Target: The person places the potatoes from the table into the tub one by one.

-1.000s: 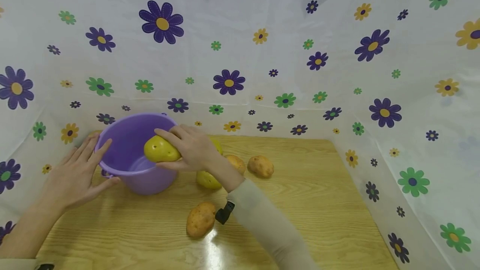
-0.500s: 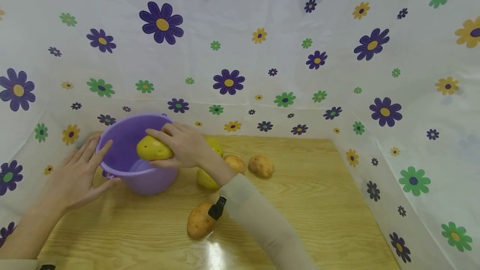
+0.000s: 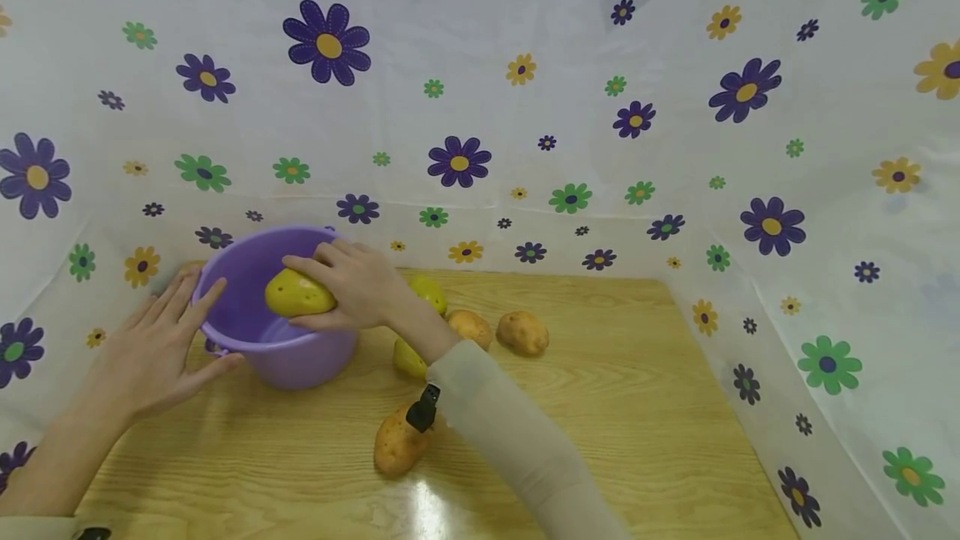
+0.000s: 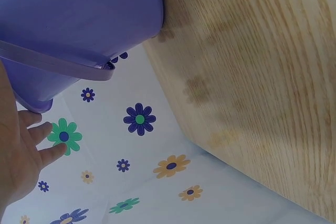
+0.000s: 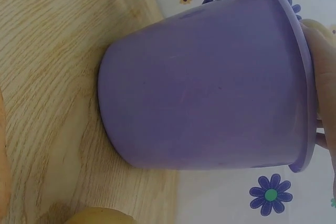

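A purple bucket [image 3: 300,363] stands upright at the left of the wooden table. In the head view, my right hand [image 3: 360,283] grips a yellow pear [image 3: 298,294] over the bucket's mouth, thumb on the near side and fingers over the far side. My left hand [image 3: 153,344] lies against the bucket's left rim with straight, spread fingers. The left wrist view shows those fingertips beside the rim, below the bucket's handle [image 4: 58,65]. From the right wrist, the bucket wall [image 5: 210,93] fills most of the view, with my right hand [image 5: 325,77] at its rim.
Right of the bucket lie two more yellow pears, one farther back [image 3: 429,292] and one nearer [image 3: 408,359], partly behind my forearm. Beside them are two potatoes [image 3: 470,327] [image 3: 522,333]. Another potato [image 3: 400,442] lies nearer the front. A flower-printed sheet [image 3: 480,107] walls the table.
My right hand has moved left with the pear, from the bucket's right rim to farther over its opening. The left hand stays in place at the rim.
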A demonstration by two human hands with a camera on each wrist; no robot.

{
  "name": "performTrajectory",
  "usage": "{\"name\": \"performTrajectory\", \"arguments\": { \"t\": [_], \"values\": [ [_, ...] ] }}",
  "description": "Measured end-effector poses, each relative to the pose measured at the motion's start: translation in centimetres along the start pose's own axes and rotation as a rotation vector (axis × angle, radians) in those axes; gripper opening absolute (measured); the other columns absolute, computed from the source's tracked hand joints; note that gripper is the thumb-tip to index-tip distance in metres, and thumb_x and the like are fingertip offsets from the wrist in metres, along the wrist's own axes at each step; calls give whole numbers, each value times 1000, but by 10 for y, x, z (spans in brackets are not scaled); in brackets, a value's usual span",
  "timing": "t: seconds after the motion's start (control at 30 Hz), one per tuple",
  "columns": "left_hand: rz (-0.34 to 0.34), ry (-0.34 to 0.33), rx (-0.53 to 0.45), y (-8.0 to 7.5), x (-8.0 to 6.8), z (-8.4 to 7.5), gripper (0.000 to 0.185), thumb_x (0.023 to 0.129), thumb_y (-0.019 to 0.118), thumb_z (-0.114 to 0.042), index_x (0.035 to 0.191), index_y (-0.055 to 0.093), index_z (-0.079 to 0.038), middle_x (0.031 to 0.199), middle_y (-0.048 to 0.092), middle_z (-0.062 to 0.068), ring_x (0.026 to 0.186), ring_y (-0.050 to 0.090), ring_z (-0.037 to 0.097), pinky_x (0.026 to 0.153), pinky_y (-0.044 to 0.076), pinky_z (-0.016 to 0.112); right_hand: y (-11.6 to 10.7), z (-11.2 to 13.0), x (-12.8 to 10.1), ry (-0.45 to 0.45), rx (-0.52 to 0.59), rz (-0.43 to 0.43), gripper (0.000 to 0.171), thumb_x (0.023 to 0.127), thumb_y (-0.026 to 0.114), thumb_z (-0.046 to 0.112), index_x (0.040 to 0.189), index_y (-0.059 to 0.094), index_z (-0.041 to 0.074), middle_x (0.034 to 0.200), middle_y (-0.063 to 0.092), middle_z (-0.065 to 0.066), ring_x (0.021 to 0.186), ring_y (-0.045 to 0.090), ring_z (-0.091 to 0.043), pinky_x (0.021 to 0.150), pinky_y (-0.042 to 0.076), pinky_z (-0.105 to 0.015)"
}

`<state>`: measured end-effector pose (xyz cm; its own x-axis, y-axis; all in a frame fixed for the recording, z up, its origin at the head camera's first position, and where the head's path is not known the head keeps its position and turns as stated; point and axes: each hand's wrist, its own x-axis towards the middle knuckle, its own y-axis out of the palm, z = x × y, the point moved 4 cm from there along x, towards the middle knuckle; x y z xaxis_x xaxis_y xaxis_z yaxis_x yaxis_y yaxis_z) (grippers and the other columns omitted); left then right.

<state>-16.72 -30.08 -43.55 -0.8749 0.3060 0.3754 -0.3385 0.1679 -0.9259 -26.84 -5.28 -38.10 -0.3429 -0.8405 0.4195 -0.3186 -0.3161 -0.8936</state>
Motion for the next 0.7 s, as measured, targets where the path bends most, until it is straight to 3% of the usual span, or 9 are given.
{"name": "performTrajectory", "arguments": {
  "t": [0.37, 0.7],
  "values": [
    [-5, 1, 0, -1, 2, 1, 106, 91, 62, -74, 169, 23, -14, 180, 4, 13, 167, 10, 36, 131, -15, 20, 4, -2, 9, 47, -28, 159, 83, 90, 61, 78, 155, 52, 27, 118, 65, 7, 98, 57, -9, 79, 48, -19],
    [-14, 3, -15, -1, 5, 4, 105, 91, 64, -72, 169, 24, -15, 180, 5, 13, 167, 8, 34, 131, -14, 19, 11, -6, 15, 105, -2, 288, 72, 93, 56, 78, 146, 58, 30, 124, 65, 9, 108, 59, -10, 89, 51, -23]
  ]
}}
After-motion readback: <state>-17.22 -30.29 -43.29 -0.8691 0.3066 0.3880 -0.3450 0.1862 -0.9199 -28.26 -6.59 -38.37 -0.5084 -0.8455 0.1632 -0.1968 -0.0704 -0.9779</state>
